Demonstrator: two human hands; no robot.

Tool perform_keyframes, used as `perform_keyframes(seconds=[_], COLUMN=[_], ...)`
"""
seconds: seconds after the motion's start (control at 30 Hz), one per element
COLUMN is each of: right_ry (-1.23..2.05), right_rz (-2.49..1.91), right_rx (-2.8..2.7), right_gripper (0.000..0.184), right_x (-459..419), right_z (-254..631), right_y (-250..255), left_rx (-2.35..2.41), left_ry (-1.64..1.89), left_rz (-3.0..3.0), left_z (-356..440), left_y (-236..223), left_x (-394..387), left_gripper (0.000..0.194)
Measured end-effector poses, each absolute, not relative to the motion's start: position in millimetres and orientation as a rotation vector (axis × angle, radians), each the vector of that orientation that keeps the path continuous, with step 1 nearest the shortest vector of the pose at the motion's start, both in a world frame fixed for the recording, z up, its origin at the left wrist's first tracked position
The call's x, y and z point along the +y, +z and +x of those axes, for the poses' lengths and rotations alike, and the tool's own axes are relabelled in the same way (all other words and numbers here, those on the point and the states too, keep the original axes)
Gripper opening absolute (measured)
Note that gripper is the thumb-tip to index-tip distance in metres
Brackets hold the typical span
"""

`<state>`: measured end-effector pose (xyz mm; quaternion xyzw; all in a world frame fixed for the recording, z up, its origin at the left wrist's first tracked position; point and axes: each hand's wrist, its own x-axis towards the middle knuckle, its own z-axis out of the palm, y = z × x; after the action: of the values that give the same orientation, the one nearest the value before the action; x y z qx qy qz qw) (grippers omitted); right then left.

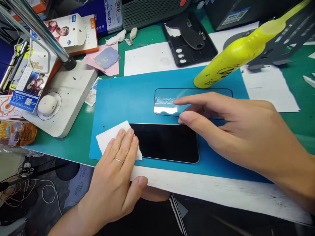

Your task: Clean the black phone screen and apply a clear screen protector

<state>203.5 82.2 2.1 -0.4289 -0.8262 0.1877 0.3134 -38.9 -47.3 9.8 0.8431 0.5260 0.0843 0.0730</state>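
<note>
Counting what's on my feed: two hands, one phone lying screen up, one white wipe, one clear glass sheet, one yellow bottle, plus a second handset lying back up with a dark flat tool across it. My left hand is flat with its grip unclenched, fingers together, pressing the wipe over the left end of the phone. My right hand has its grip loose, thumb and index apart, above the glass; can't tell if a fingertip touches it. The phone's screen is glossy black with a thin light rim and rounded corners. The wipe is soft-looking, matte and roughly four-sided; the glass is see-through with a black border and a bright band of glare; the bottle is smooth plastic, tapering up to a spout. Everything's on a matte blue mat over the green desk. It's tight around the phone: only a narrow blue strip between it and the glass, and its near side sits close to the mat's front edge. The roomier stretch of blue is left of the glass, beyond the wipe.
</note>
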Motion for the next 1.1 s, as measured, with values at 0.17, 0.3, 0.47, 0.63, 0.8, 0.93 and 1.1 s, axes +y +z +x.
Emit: perform_keyframes(seconds=[0.17,0.3,0.47,0.63,0.8,0.93,1.1], right_ry=[0.479,0.497,0.575,0.616,0.671,0.678,0.704], right_rz=[-1.138,-1.163,-1.169,-1.194,-1.158,-1.147,-1.13], right_rx=[-2.171,-2.173,-2.147,-2.117,-2.132,-2.116,-2.109], right_gripper=[0.031,0.03,0.024,0.023,0.025,0.024,0.022], right_x=[83,83,82,83,83,83,84], right_z=[203,203,203,202,202,203,202], right_y=[-1,1,5,6,5,4,3], left_rx=[1.565,1.438,1.295,1.474,1.72,1.753,1.641], left_ry=[0.242,0.221,0.422,0.734,0.495,0.459,0.483], left_rz=[2.593,2.667,2.542,2.529,2.603,2.628,2.618], left_z=[-17,-10,-29,-44,-47,-49,-44], left_y=[6,12,25,20,14,17,19], left_x=[-56,-62,-47,-43,-41,-41,-60], left_gripper=[0.078,0.083,0.066,0.036,0.041,0.041,0.045])
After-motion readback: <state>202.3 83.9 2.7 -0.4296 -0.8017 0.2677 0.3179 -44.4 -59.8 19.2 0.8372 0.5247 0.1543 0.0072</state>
